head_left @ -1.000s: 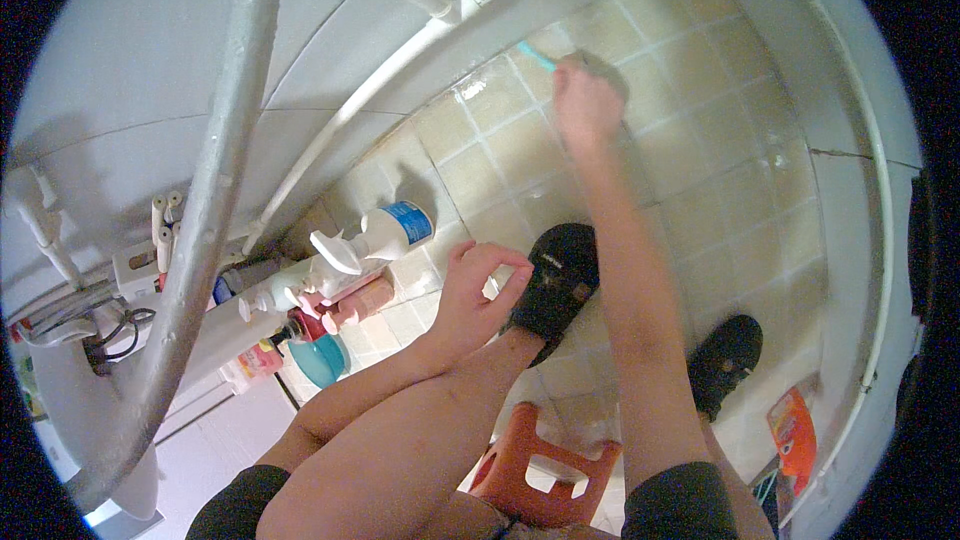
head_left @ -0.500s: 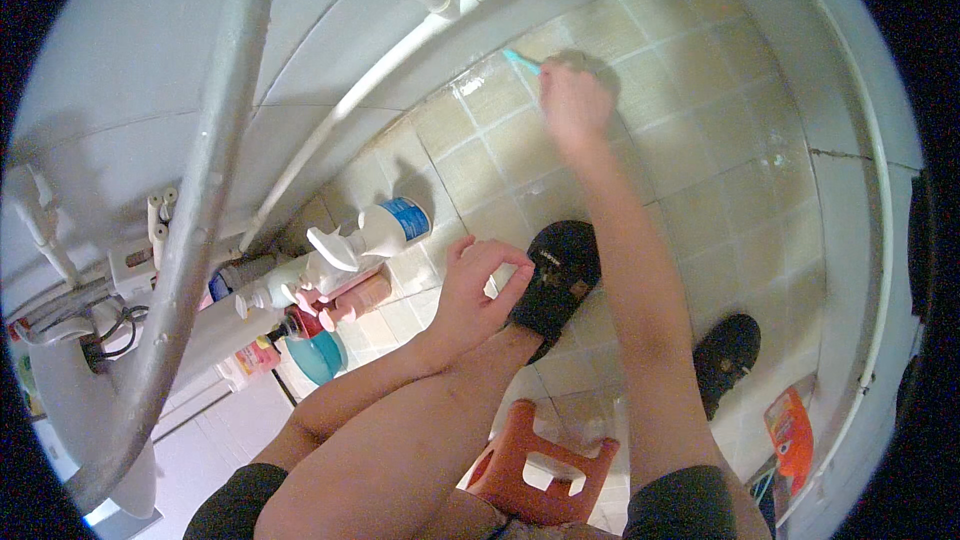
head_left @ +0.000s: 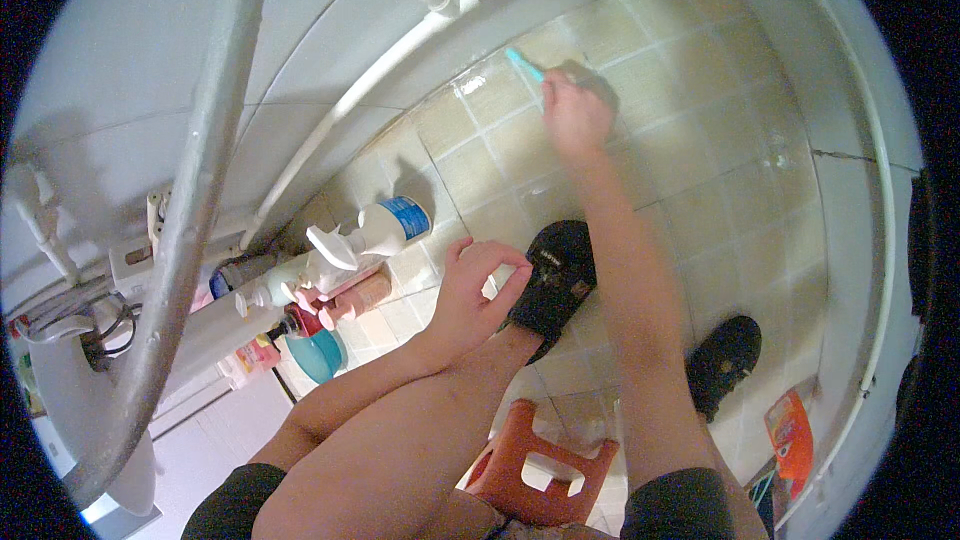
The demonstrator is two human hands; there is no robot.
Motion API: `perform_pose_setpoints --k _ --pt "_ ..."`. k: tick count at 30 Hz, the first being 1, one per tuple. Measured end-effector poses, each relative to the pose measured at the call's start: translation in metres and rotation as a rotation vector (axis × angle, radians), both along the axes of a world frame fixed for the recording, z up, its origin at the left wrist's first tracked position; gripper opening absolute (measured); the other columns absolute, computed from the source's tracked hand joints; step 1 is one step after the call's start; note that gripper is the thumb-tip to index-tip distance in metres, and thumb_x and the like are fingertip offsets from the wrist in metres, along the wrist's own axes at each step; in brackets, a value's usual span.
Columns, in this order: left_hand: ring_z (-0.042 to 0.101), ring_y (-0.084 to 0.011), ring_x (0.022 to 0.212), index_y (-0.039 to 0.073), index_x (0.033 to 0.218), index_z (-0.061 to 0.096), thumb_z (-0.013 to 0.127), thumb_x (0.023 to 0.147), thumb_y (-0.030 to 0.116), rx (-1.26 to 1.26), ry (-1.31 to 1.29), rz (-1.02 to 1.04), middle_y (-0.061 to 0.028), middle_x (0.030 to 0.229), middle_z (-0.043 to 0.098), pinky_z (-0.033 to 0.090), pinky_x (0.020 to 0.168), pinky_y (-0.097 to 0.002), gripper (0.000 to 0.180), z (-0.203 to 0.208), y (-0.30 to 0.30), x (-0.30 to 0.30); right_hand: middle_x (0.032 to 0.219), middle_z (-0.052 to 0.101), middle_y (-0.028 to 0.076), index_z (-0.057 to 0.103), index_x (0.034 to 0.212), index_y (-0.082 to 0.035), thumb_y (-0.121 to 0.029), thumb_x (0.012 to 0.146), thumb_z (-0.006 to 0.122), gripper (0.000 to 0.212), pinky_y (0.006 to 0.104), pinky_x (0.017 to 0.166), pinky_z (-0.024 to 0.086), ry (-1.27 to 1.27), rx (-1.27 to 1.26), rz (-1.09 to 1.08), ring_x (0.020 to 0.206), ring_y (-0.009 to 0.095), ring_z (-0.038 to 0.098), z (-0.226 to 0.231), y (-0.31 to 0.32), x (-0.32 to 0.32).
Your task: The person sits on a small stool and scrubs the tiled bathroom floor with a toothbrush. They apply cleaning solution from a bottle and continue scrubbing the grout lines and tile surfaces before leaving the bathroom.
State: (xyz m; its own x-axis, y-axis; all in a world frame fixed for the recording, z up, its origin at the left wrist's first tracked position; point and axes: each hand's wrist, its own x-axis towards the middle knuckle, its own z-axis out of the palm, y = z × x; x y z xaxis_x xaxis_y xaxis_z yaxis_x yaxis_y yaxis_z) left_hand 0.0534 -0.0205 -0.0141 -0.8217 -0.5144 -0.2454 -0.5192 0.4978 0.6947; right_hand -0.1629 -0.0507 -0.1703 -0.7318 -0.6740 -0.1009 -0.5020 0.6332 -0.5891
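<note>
1. The turquoise tool — slim and stick-like, perhaps a small brush — is at the far side of the tiled floor, close to the foot of the wall. Whether its tip touches the tiles, I cannot tell.

2. The right hand grips it, fingers closed around the near part, which they hide. The hand is slightly blurred.

3. The tool likely handles as light and fairly stiff, probably plastic, and not fragile. Shiny patches on the tiles suggest wetness, so the handle may be slippery. The best hold is probably well back along the shaft, in a firm closed grip that leaves the far end free.

4. Its long axis runs diagonally: the free end points forward and to the person's left, away from the body and toward the wall, while the other end disappears into the fist.

5. The left hand is just beside the left shoe, its fingers curled toward the thumb in a loose ring. Nothing shows inside; whether the tips meet, I cannot tell.

6. Left of that hand are a white spray bottle and a teal bowl; a red-orange stool is nearer the body.
</note>
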Motion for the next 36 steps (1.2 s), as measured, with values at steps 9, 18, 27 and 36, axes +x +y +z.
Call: perform_pose_setpoints --k 9,18,27,36 --pt "0.062 -0.0171 0.092 0.013 0.089 0.063 0.065 0.085 0.014 0.014 0.003 0.005 0.0016 0.092 0.067 0.028 0.102 -0.0441 0.004 0.002 -0.002 -0.001 0.076 0.067 0.019 0.059 0.107 -0.014 -0.027 0.094 0.047 0.021 0.0527 0.064 0.052 -0.018 -0.096 -0.277 0.073 0.039 0.067 -0.014 -0.009 -0.001" --pt "0.062 -0.0172 0.092 0.013 0.089 0.063 0.065 0.085 0.015 0.012 0.009 0.01 0.0014 0.091 0.067 0.029 0.102 -0.043 0.005 0.001 -0.003 0.001 0.076 0.066 0.019 0.06 0.101 -0.015 -0.032 0.096 0.045 0.023 0.0526 0.066 0.051 -0.024 -0.047 -0.268 0.073 0.04 0.065 0.002 0.001 -0.012" --pt "0.061 -0.0174 0.092 0.013 0.089 0.064 0.065 0.085 0.015 0.018 0.006 0.025 0.0012 0.091 0.066 0.029 0.101 -0.0426 0.005 0.005 -0.003 0.003 0.073 0.066 0.02 0.06 0.103 -0.012 -0.028 0.095 0.046 0.023 0.0522 0.061 0.051 0.069 -0.274 -0.33 0.07 0.04 0.066 0.002 0.014 -0.036" --pt "0.061 -0.0173 0.092 0.013 0.089 0.063 0.065 0.085 0.013 0.034 0.01 0.003 0.0009 0.09 0.066 0.029 0.101 -0.0423 0.005 0.004 -0.002 -0.003 0.074 0.065 0.018 0.06 0.099 -0.015 -0.027 0.094 0.05 0.016 0.0526 0.063 0.05 0.013 -0.012 -0.126 0.071 0.04 0.064 0.004 -0.005 -0.014"
